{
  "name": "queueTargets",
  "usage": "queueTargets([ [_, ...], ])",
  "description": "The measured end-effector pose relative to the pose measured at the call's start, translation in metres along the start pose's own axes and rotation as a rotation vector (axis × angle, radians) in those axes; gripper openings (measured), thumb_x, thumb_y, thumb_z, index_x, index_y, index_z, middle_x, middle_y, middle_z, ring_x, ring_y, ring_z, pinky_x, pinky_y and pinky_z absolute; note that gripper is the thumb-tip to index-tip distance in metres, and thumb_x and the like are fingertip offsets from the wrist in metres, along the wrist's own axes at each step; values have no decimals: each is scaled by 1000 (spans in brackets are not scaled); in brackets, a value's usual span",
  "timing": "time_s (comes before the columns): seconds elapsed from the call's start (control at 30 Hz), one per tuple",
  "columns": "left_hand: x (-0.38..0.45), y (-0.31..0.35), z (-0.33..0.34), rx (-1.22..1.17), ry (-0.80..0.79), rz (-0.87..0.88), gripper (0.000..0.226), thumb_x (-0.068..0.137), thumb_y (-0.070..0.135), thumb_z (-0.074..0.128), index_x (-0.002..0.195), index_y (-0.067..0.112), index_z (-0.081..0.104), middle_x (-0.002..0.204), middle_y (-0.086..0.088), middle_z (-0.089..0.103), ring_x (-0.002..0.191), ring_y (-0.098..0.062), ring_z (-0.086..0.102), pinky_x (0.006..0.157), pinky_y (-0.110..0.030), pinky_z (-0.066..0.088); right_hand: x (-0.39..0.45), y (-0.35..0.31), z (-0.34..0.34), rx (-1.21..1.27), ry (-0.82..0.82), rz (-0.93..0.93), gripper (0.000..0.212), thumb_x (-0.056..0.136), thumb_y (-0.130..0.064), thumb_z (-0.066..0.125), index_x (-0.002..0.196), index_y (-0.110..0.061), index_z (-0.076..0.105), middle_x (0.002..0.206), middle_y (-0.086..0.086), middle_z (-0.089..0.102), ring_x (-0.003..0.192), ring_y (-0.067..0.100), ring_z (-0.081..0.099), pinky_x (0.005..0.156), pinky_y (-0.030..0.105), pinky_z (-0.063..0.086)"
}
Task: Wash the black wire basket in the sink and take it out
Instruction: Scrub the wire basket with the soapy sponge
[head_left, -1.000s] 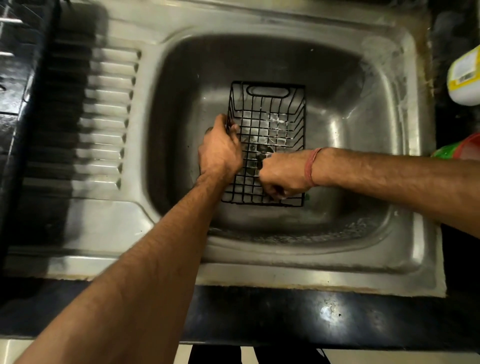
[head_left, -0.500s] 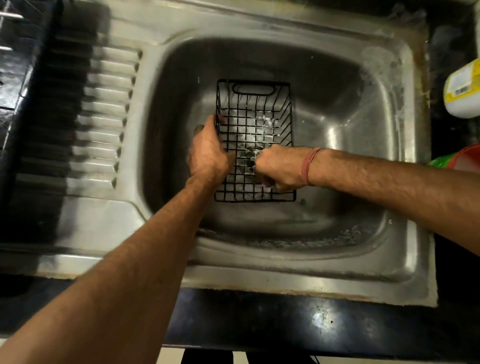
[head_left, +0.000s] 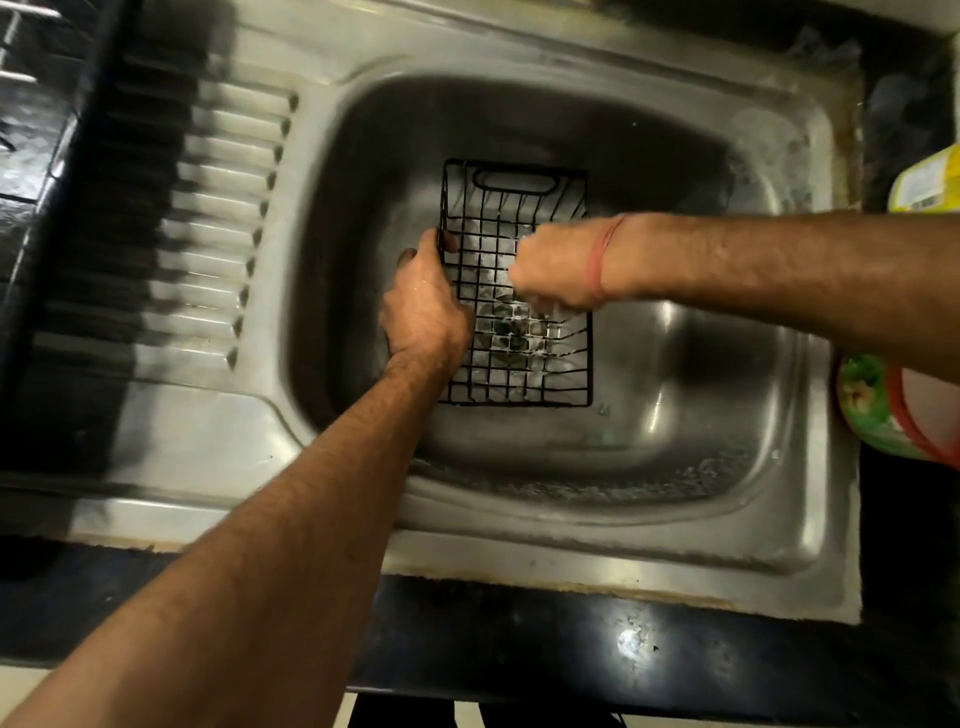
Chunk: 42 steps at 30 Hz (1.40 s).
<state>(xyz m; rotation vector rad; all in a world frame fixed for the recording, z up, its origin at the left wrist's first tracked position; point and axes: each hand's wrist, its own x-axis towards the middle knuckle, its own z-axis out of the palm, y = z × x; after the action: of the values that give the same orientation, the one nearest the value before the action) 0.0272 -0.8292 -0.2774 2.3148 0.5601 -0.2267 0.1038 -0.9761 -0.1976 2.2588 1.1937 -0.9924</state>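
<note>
slippage is the main risk: the black wire basket (head_left: 514, 291) lies flat on the sink (head_left: 727, 364) floor, wet, and the left hand (head_left: 426, 312) only grips its left rim, so a hard scrub could skid or tip it. the right hand (head_left: 550, 270) is curled inside the basket, blurred; whether it holds a scrubber i cannot tell. foam specks cling to the mesh; nothing else sits inside. a green tub (head_left: 883, 410) stands on the counter, right.
</note>
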Motion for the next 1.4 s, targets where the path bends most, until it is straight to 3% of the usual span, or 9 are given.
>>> queueTargets([
  [0.17, 0, 1, -1, 8, 7, -3, 72, 82, -1, 80, 132, 42, 52, 121, 6, 65, 109, -26, 69, 95, -50, 62, 3, 31, -8, -22, 253, 105, 12, 91, -9, 76, 100, -17, 74, 89, 4, 71, 85, 24, 70, 79, 37, 61],
  [0.4, -1, 2, 0, 5, 11, -19, 75, 81, 1, 86, 134, 41, 52, 121, 6, 65, 111, -26, 69, 97, -51, 62, -56, -34, 29, 277, 48, -96, 17, 92, -17, 80, 105, -27, 75, 94, -14, 70, 90, 5, 70, 86, 26, 62],
  [0.53, -2, 3, -2, -2, 3, -16, 74, 82, -1, 84, 135, 40, 53, 120, 7, 66, 111, -24, 69, 98, -49, 61, -52, -28, 20, 172, 54, -140, 19, 91, -24, 82, 107, -31, 77, 99, -15, 74, 94, 6, 72, 88, 30, 62],
  [0.7, -3, 2, -2, -26, -9, -13, 74, 83, -3, 80, 135, 41, 52, 119, 7, 65, 109, -25, 69, 96, -50, 62, -24, 19, -1, 81, 236, 50, 15, 85, -24, 86, 97, -27, 78, 84, -8, 70, 88, 20, 73, 78, 31, 56],
  [0.83, -2, 1, -1, -28, -16, -11, 75, 82, -3, 80, 136, 41, 52, 120, 6, 64, 110, -25, 69, 96, -49, 62, -46, -13, 20, 204, 54, -102, 16, 91, -20, 80, 102, -31, 78, 84, -22, 64, 84, 2, 67, 81, 27, 61],
  [0.97, -3, 1, 1, -6, -8, 1, 74, 82, -4, 81, 134, 41, 52, 119, 8, 65, 108, -23, 69, 94, -48, 63, -51, -18, 16, 145, -3, -201, 10, 92, -23, 78, 98, -31, 78, 88, -17, 72, 86, 1, 69, 79, 27, 62],
  [1.1, -4, 2, 1, -6, 5, -4, 73, 82, -5, 80, 131, 42, 52, 118, 9, 66, 104, -22, 69, 91, -46, 63, -16, 9, 0, -14, 139, -10, 12, 89, -22, 81, 98, -27, 76, 85, -7, 69, 88, 16, 70, 72, 30, 54],
  [1.2, -3, 3, 1, -6, 4, -5, 74, 81, -5, 81, 131, 42, 52, 119, 9, 66, 105, -21, 69, 91, -46, 63, -4, -7, 8, -54, 217, 61, 5, 93, -20, 76, 97, -19, 74, 85, -1, 67, 88, 22, 71, 79, 36, 62],
  [1.4, -3, 2, 1, 0, 2, -5, 72, 83, 0, 82, 132, 43, 51, 117, 9, 65, 104, -22, 69, 89, -45, 64, -24, -62, 41, -18, 6, -176, 4, 98, -25, 73, 100, -22, 72, 94, -3, 72, 89, 14, 71, 86, 30, 62],
])
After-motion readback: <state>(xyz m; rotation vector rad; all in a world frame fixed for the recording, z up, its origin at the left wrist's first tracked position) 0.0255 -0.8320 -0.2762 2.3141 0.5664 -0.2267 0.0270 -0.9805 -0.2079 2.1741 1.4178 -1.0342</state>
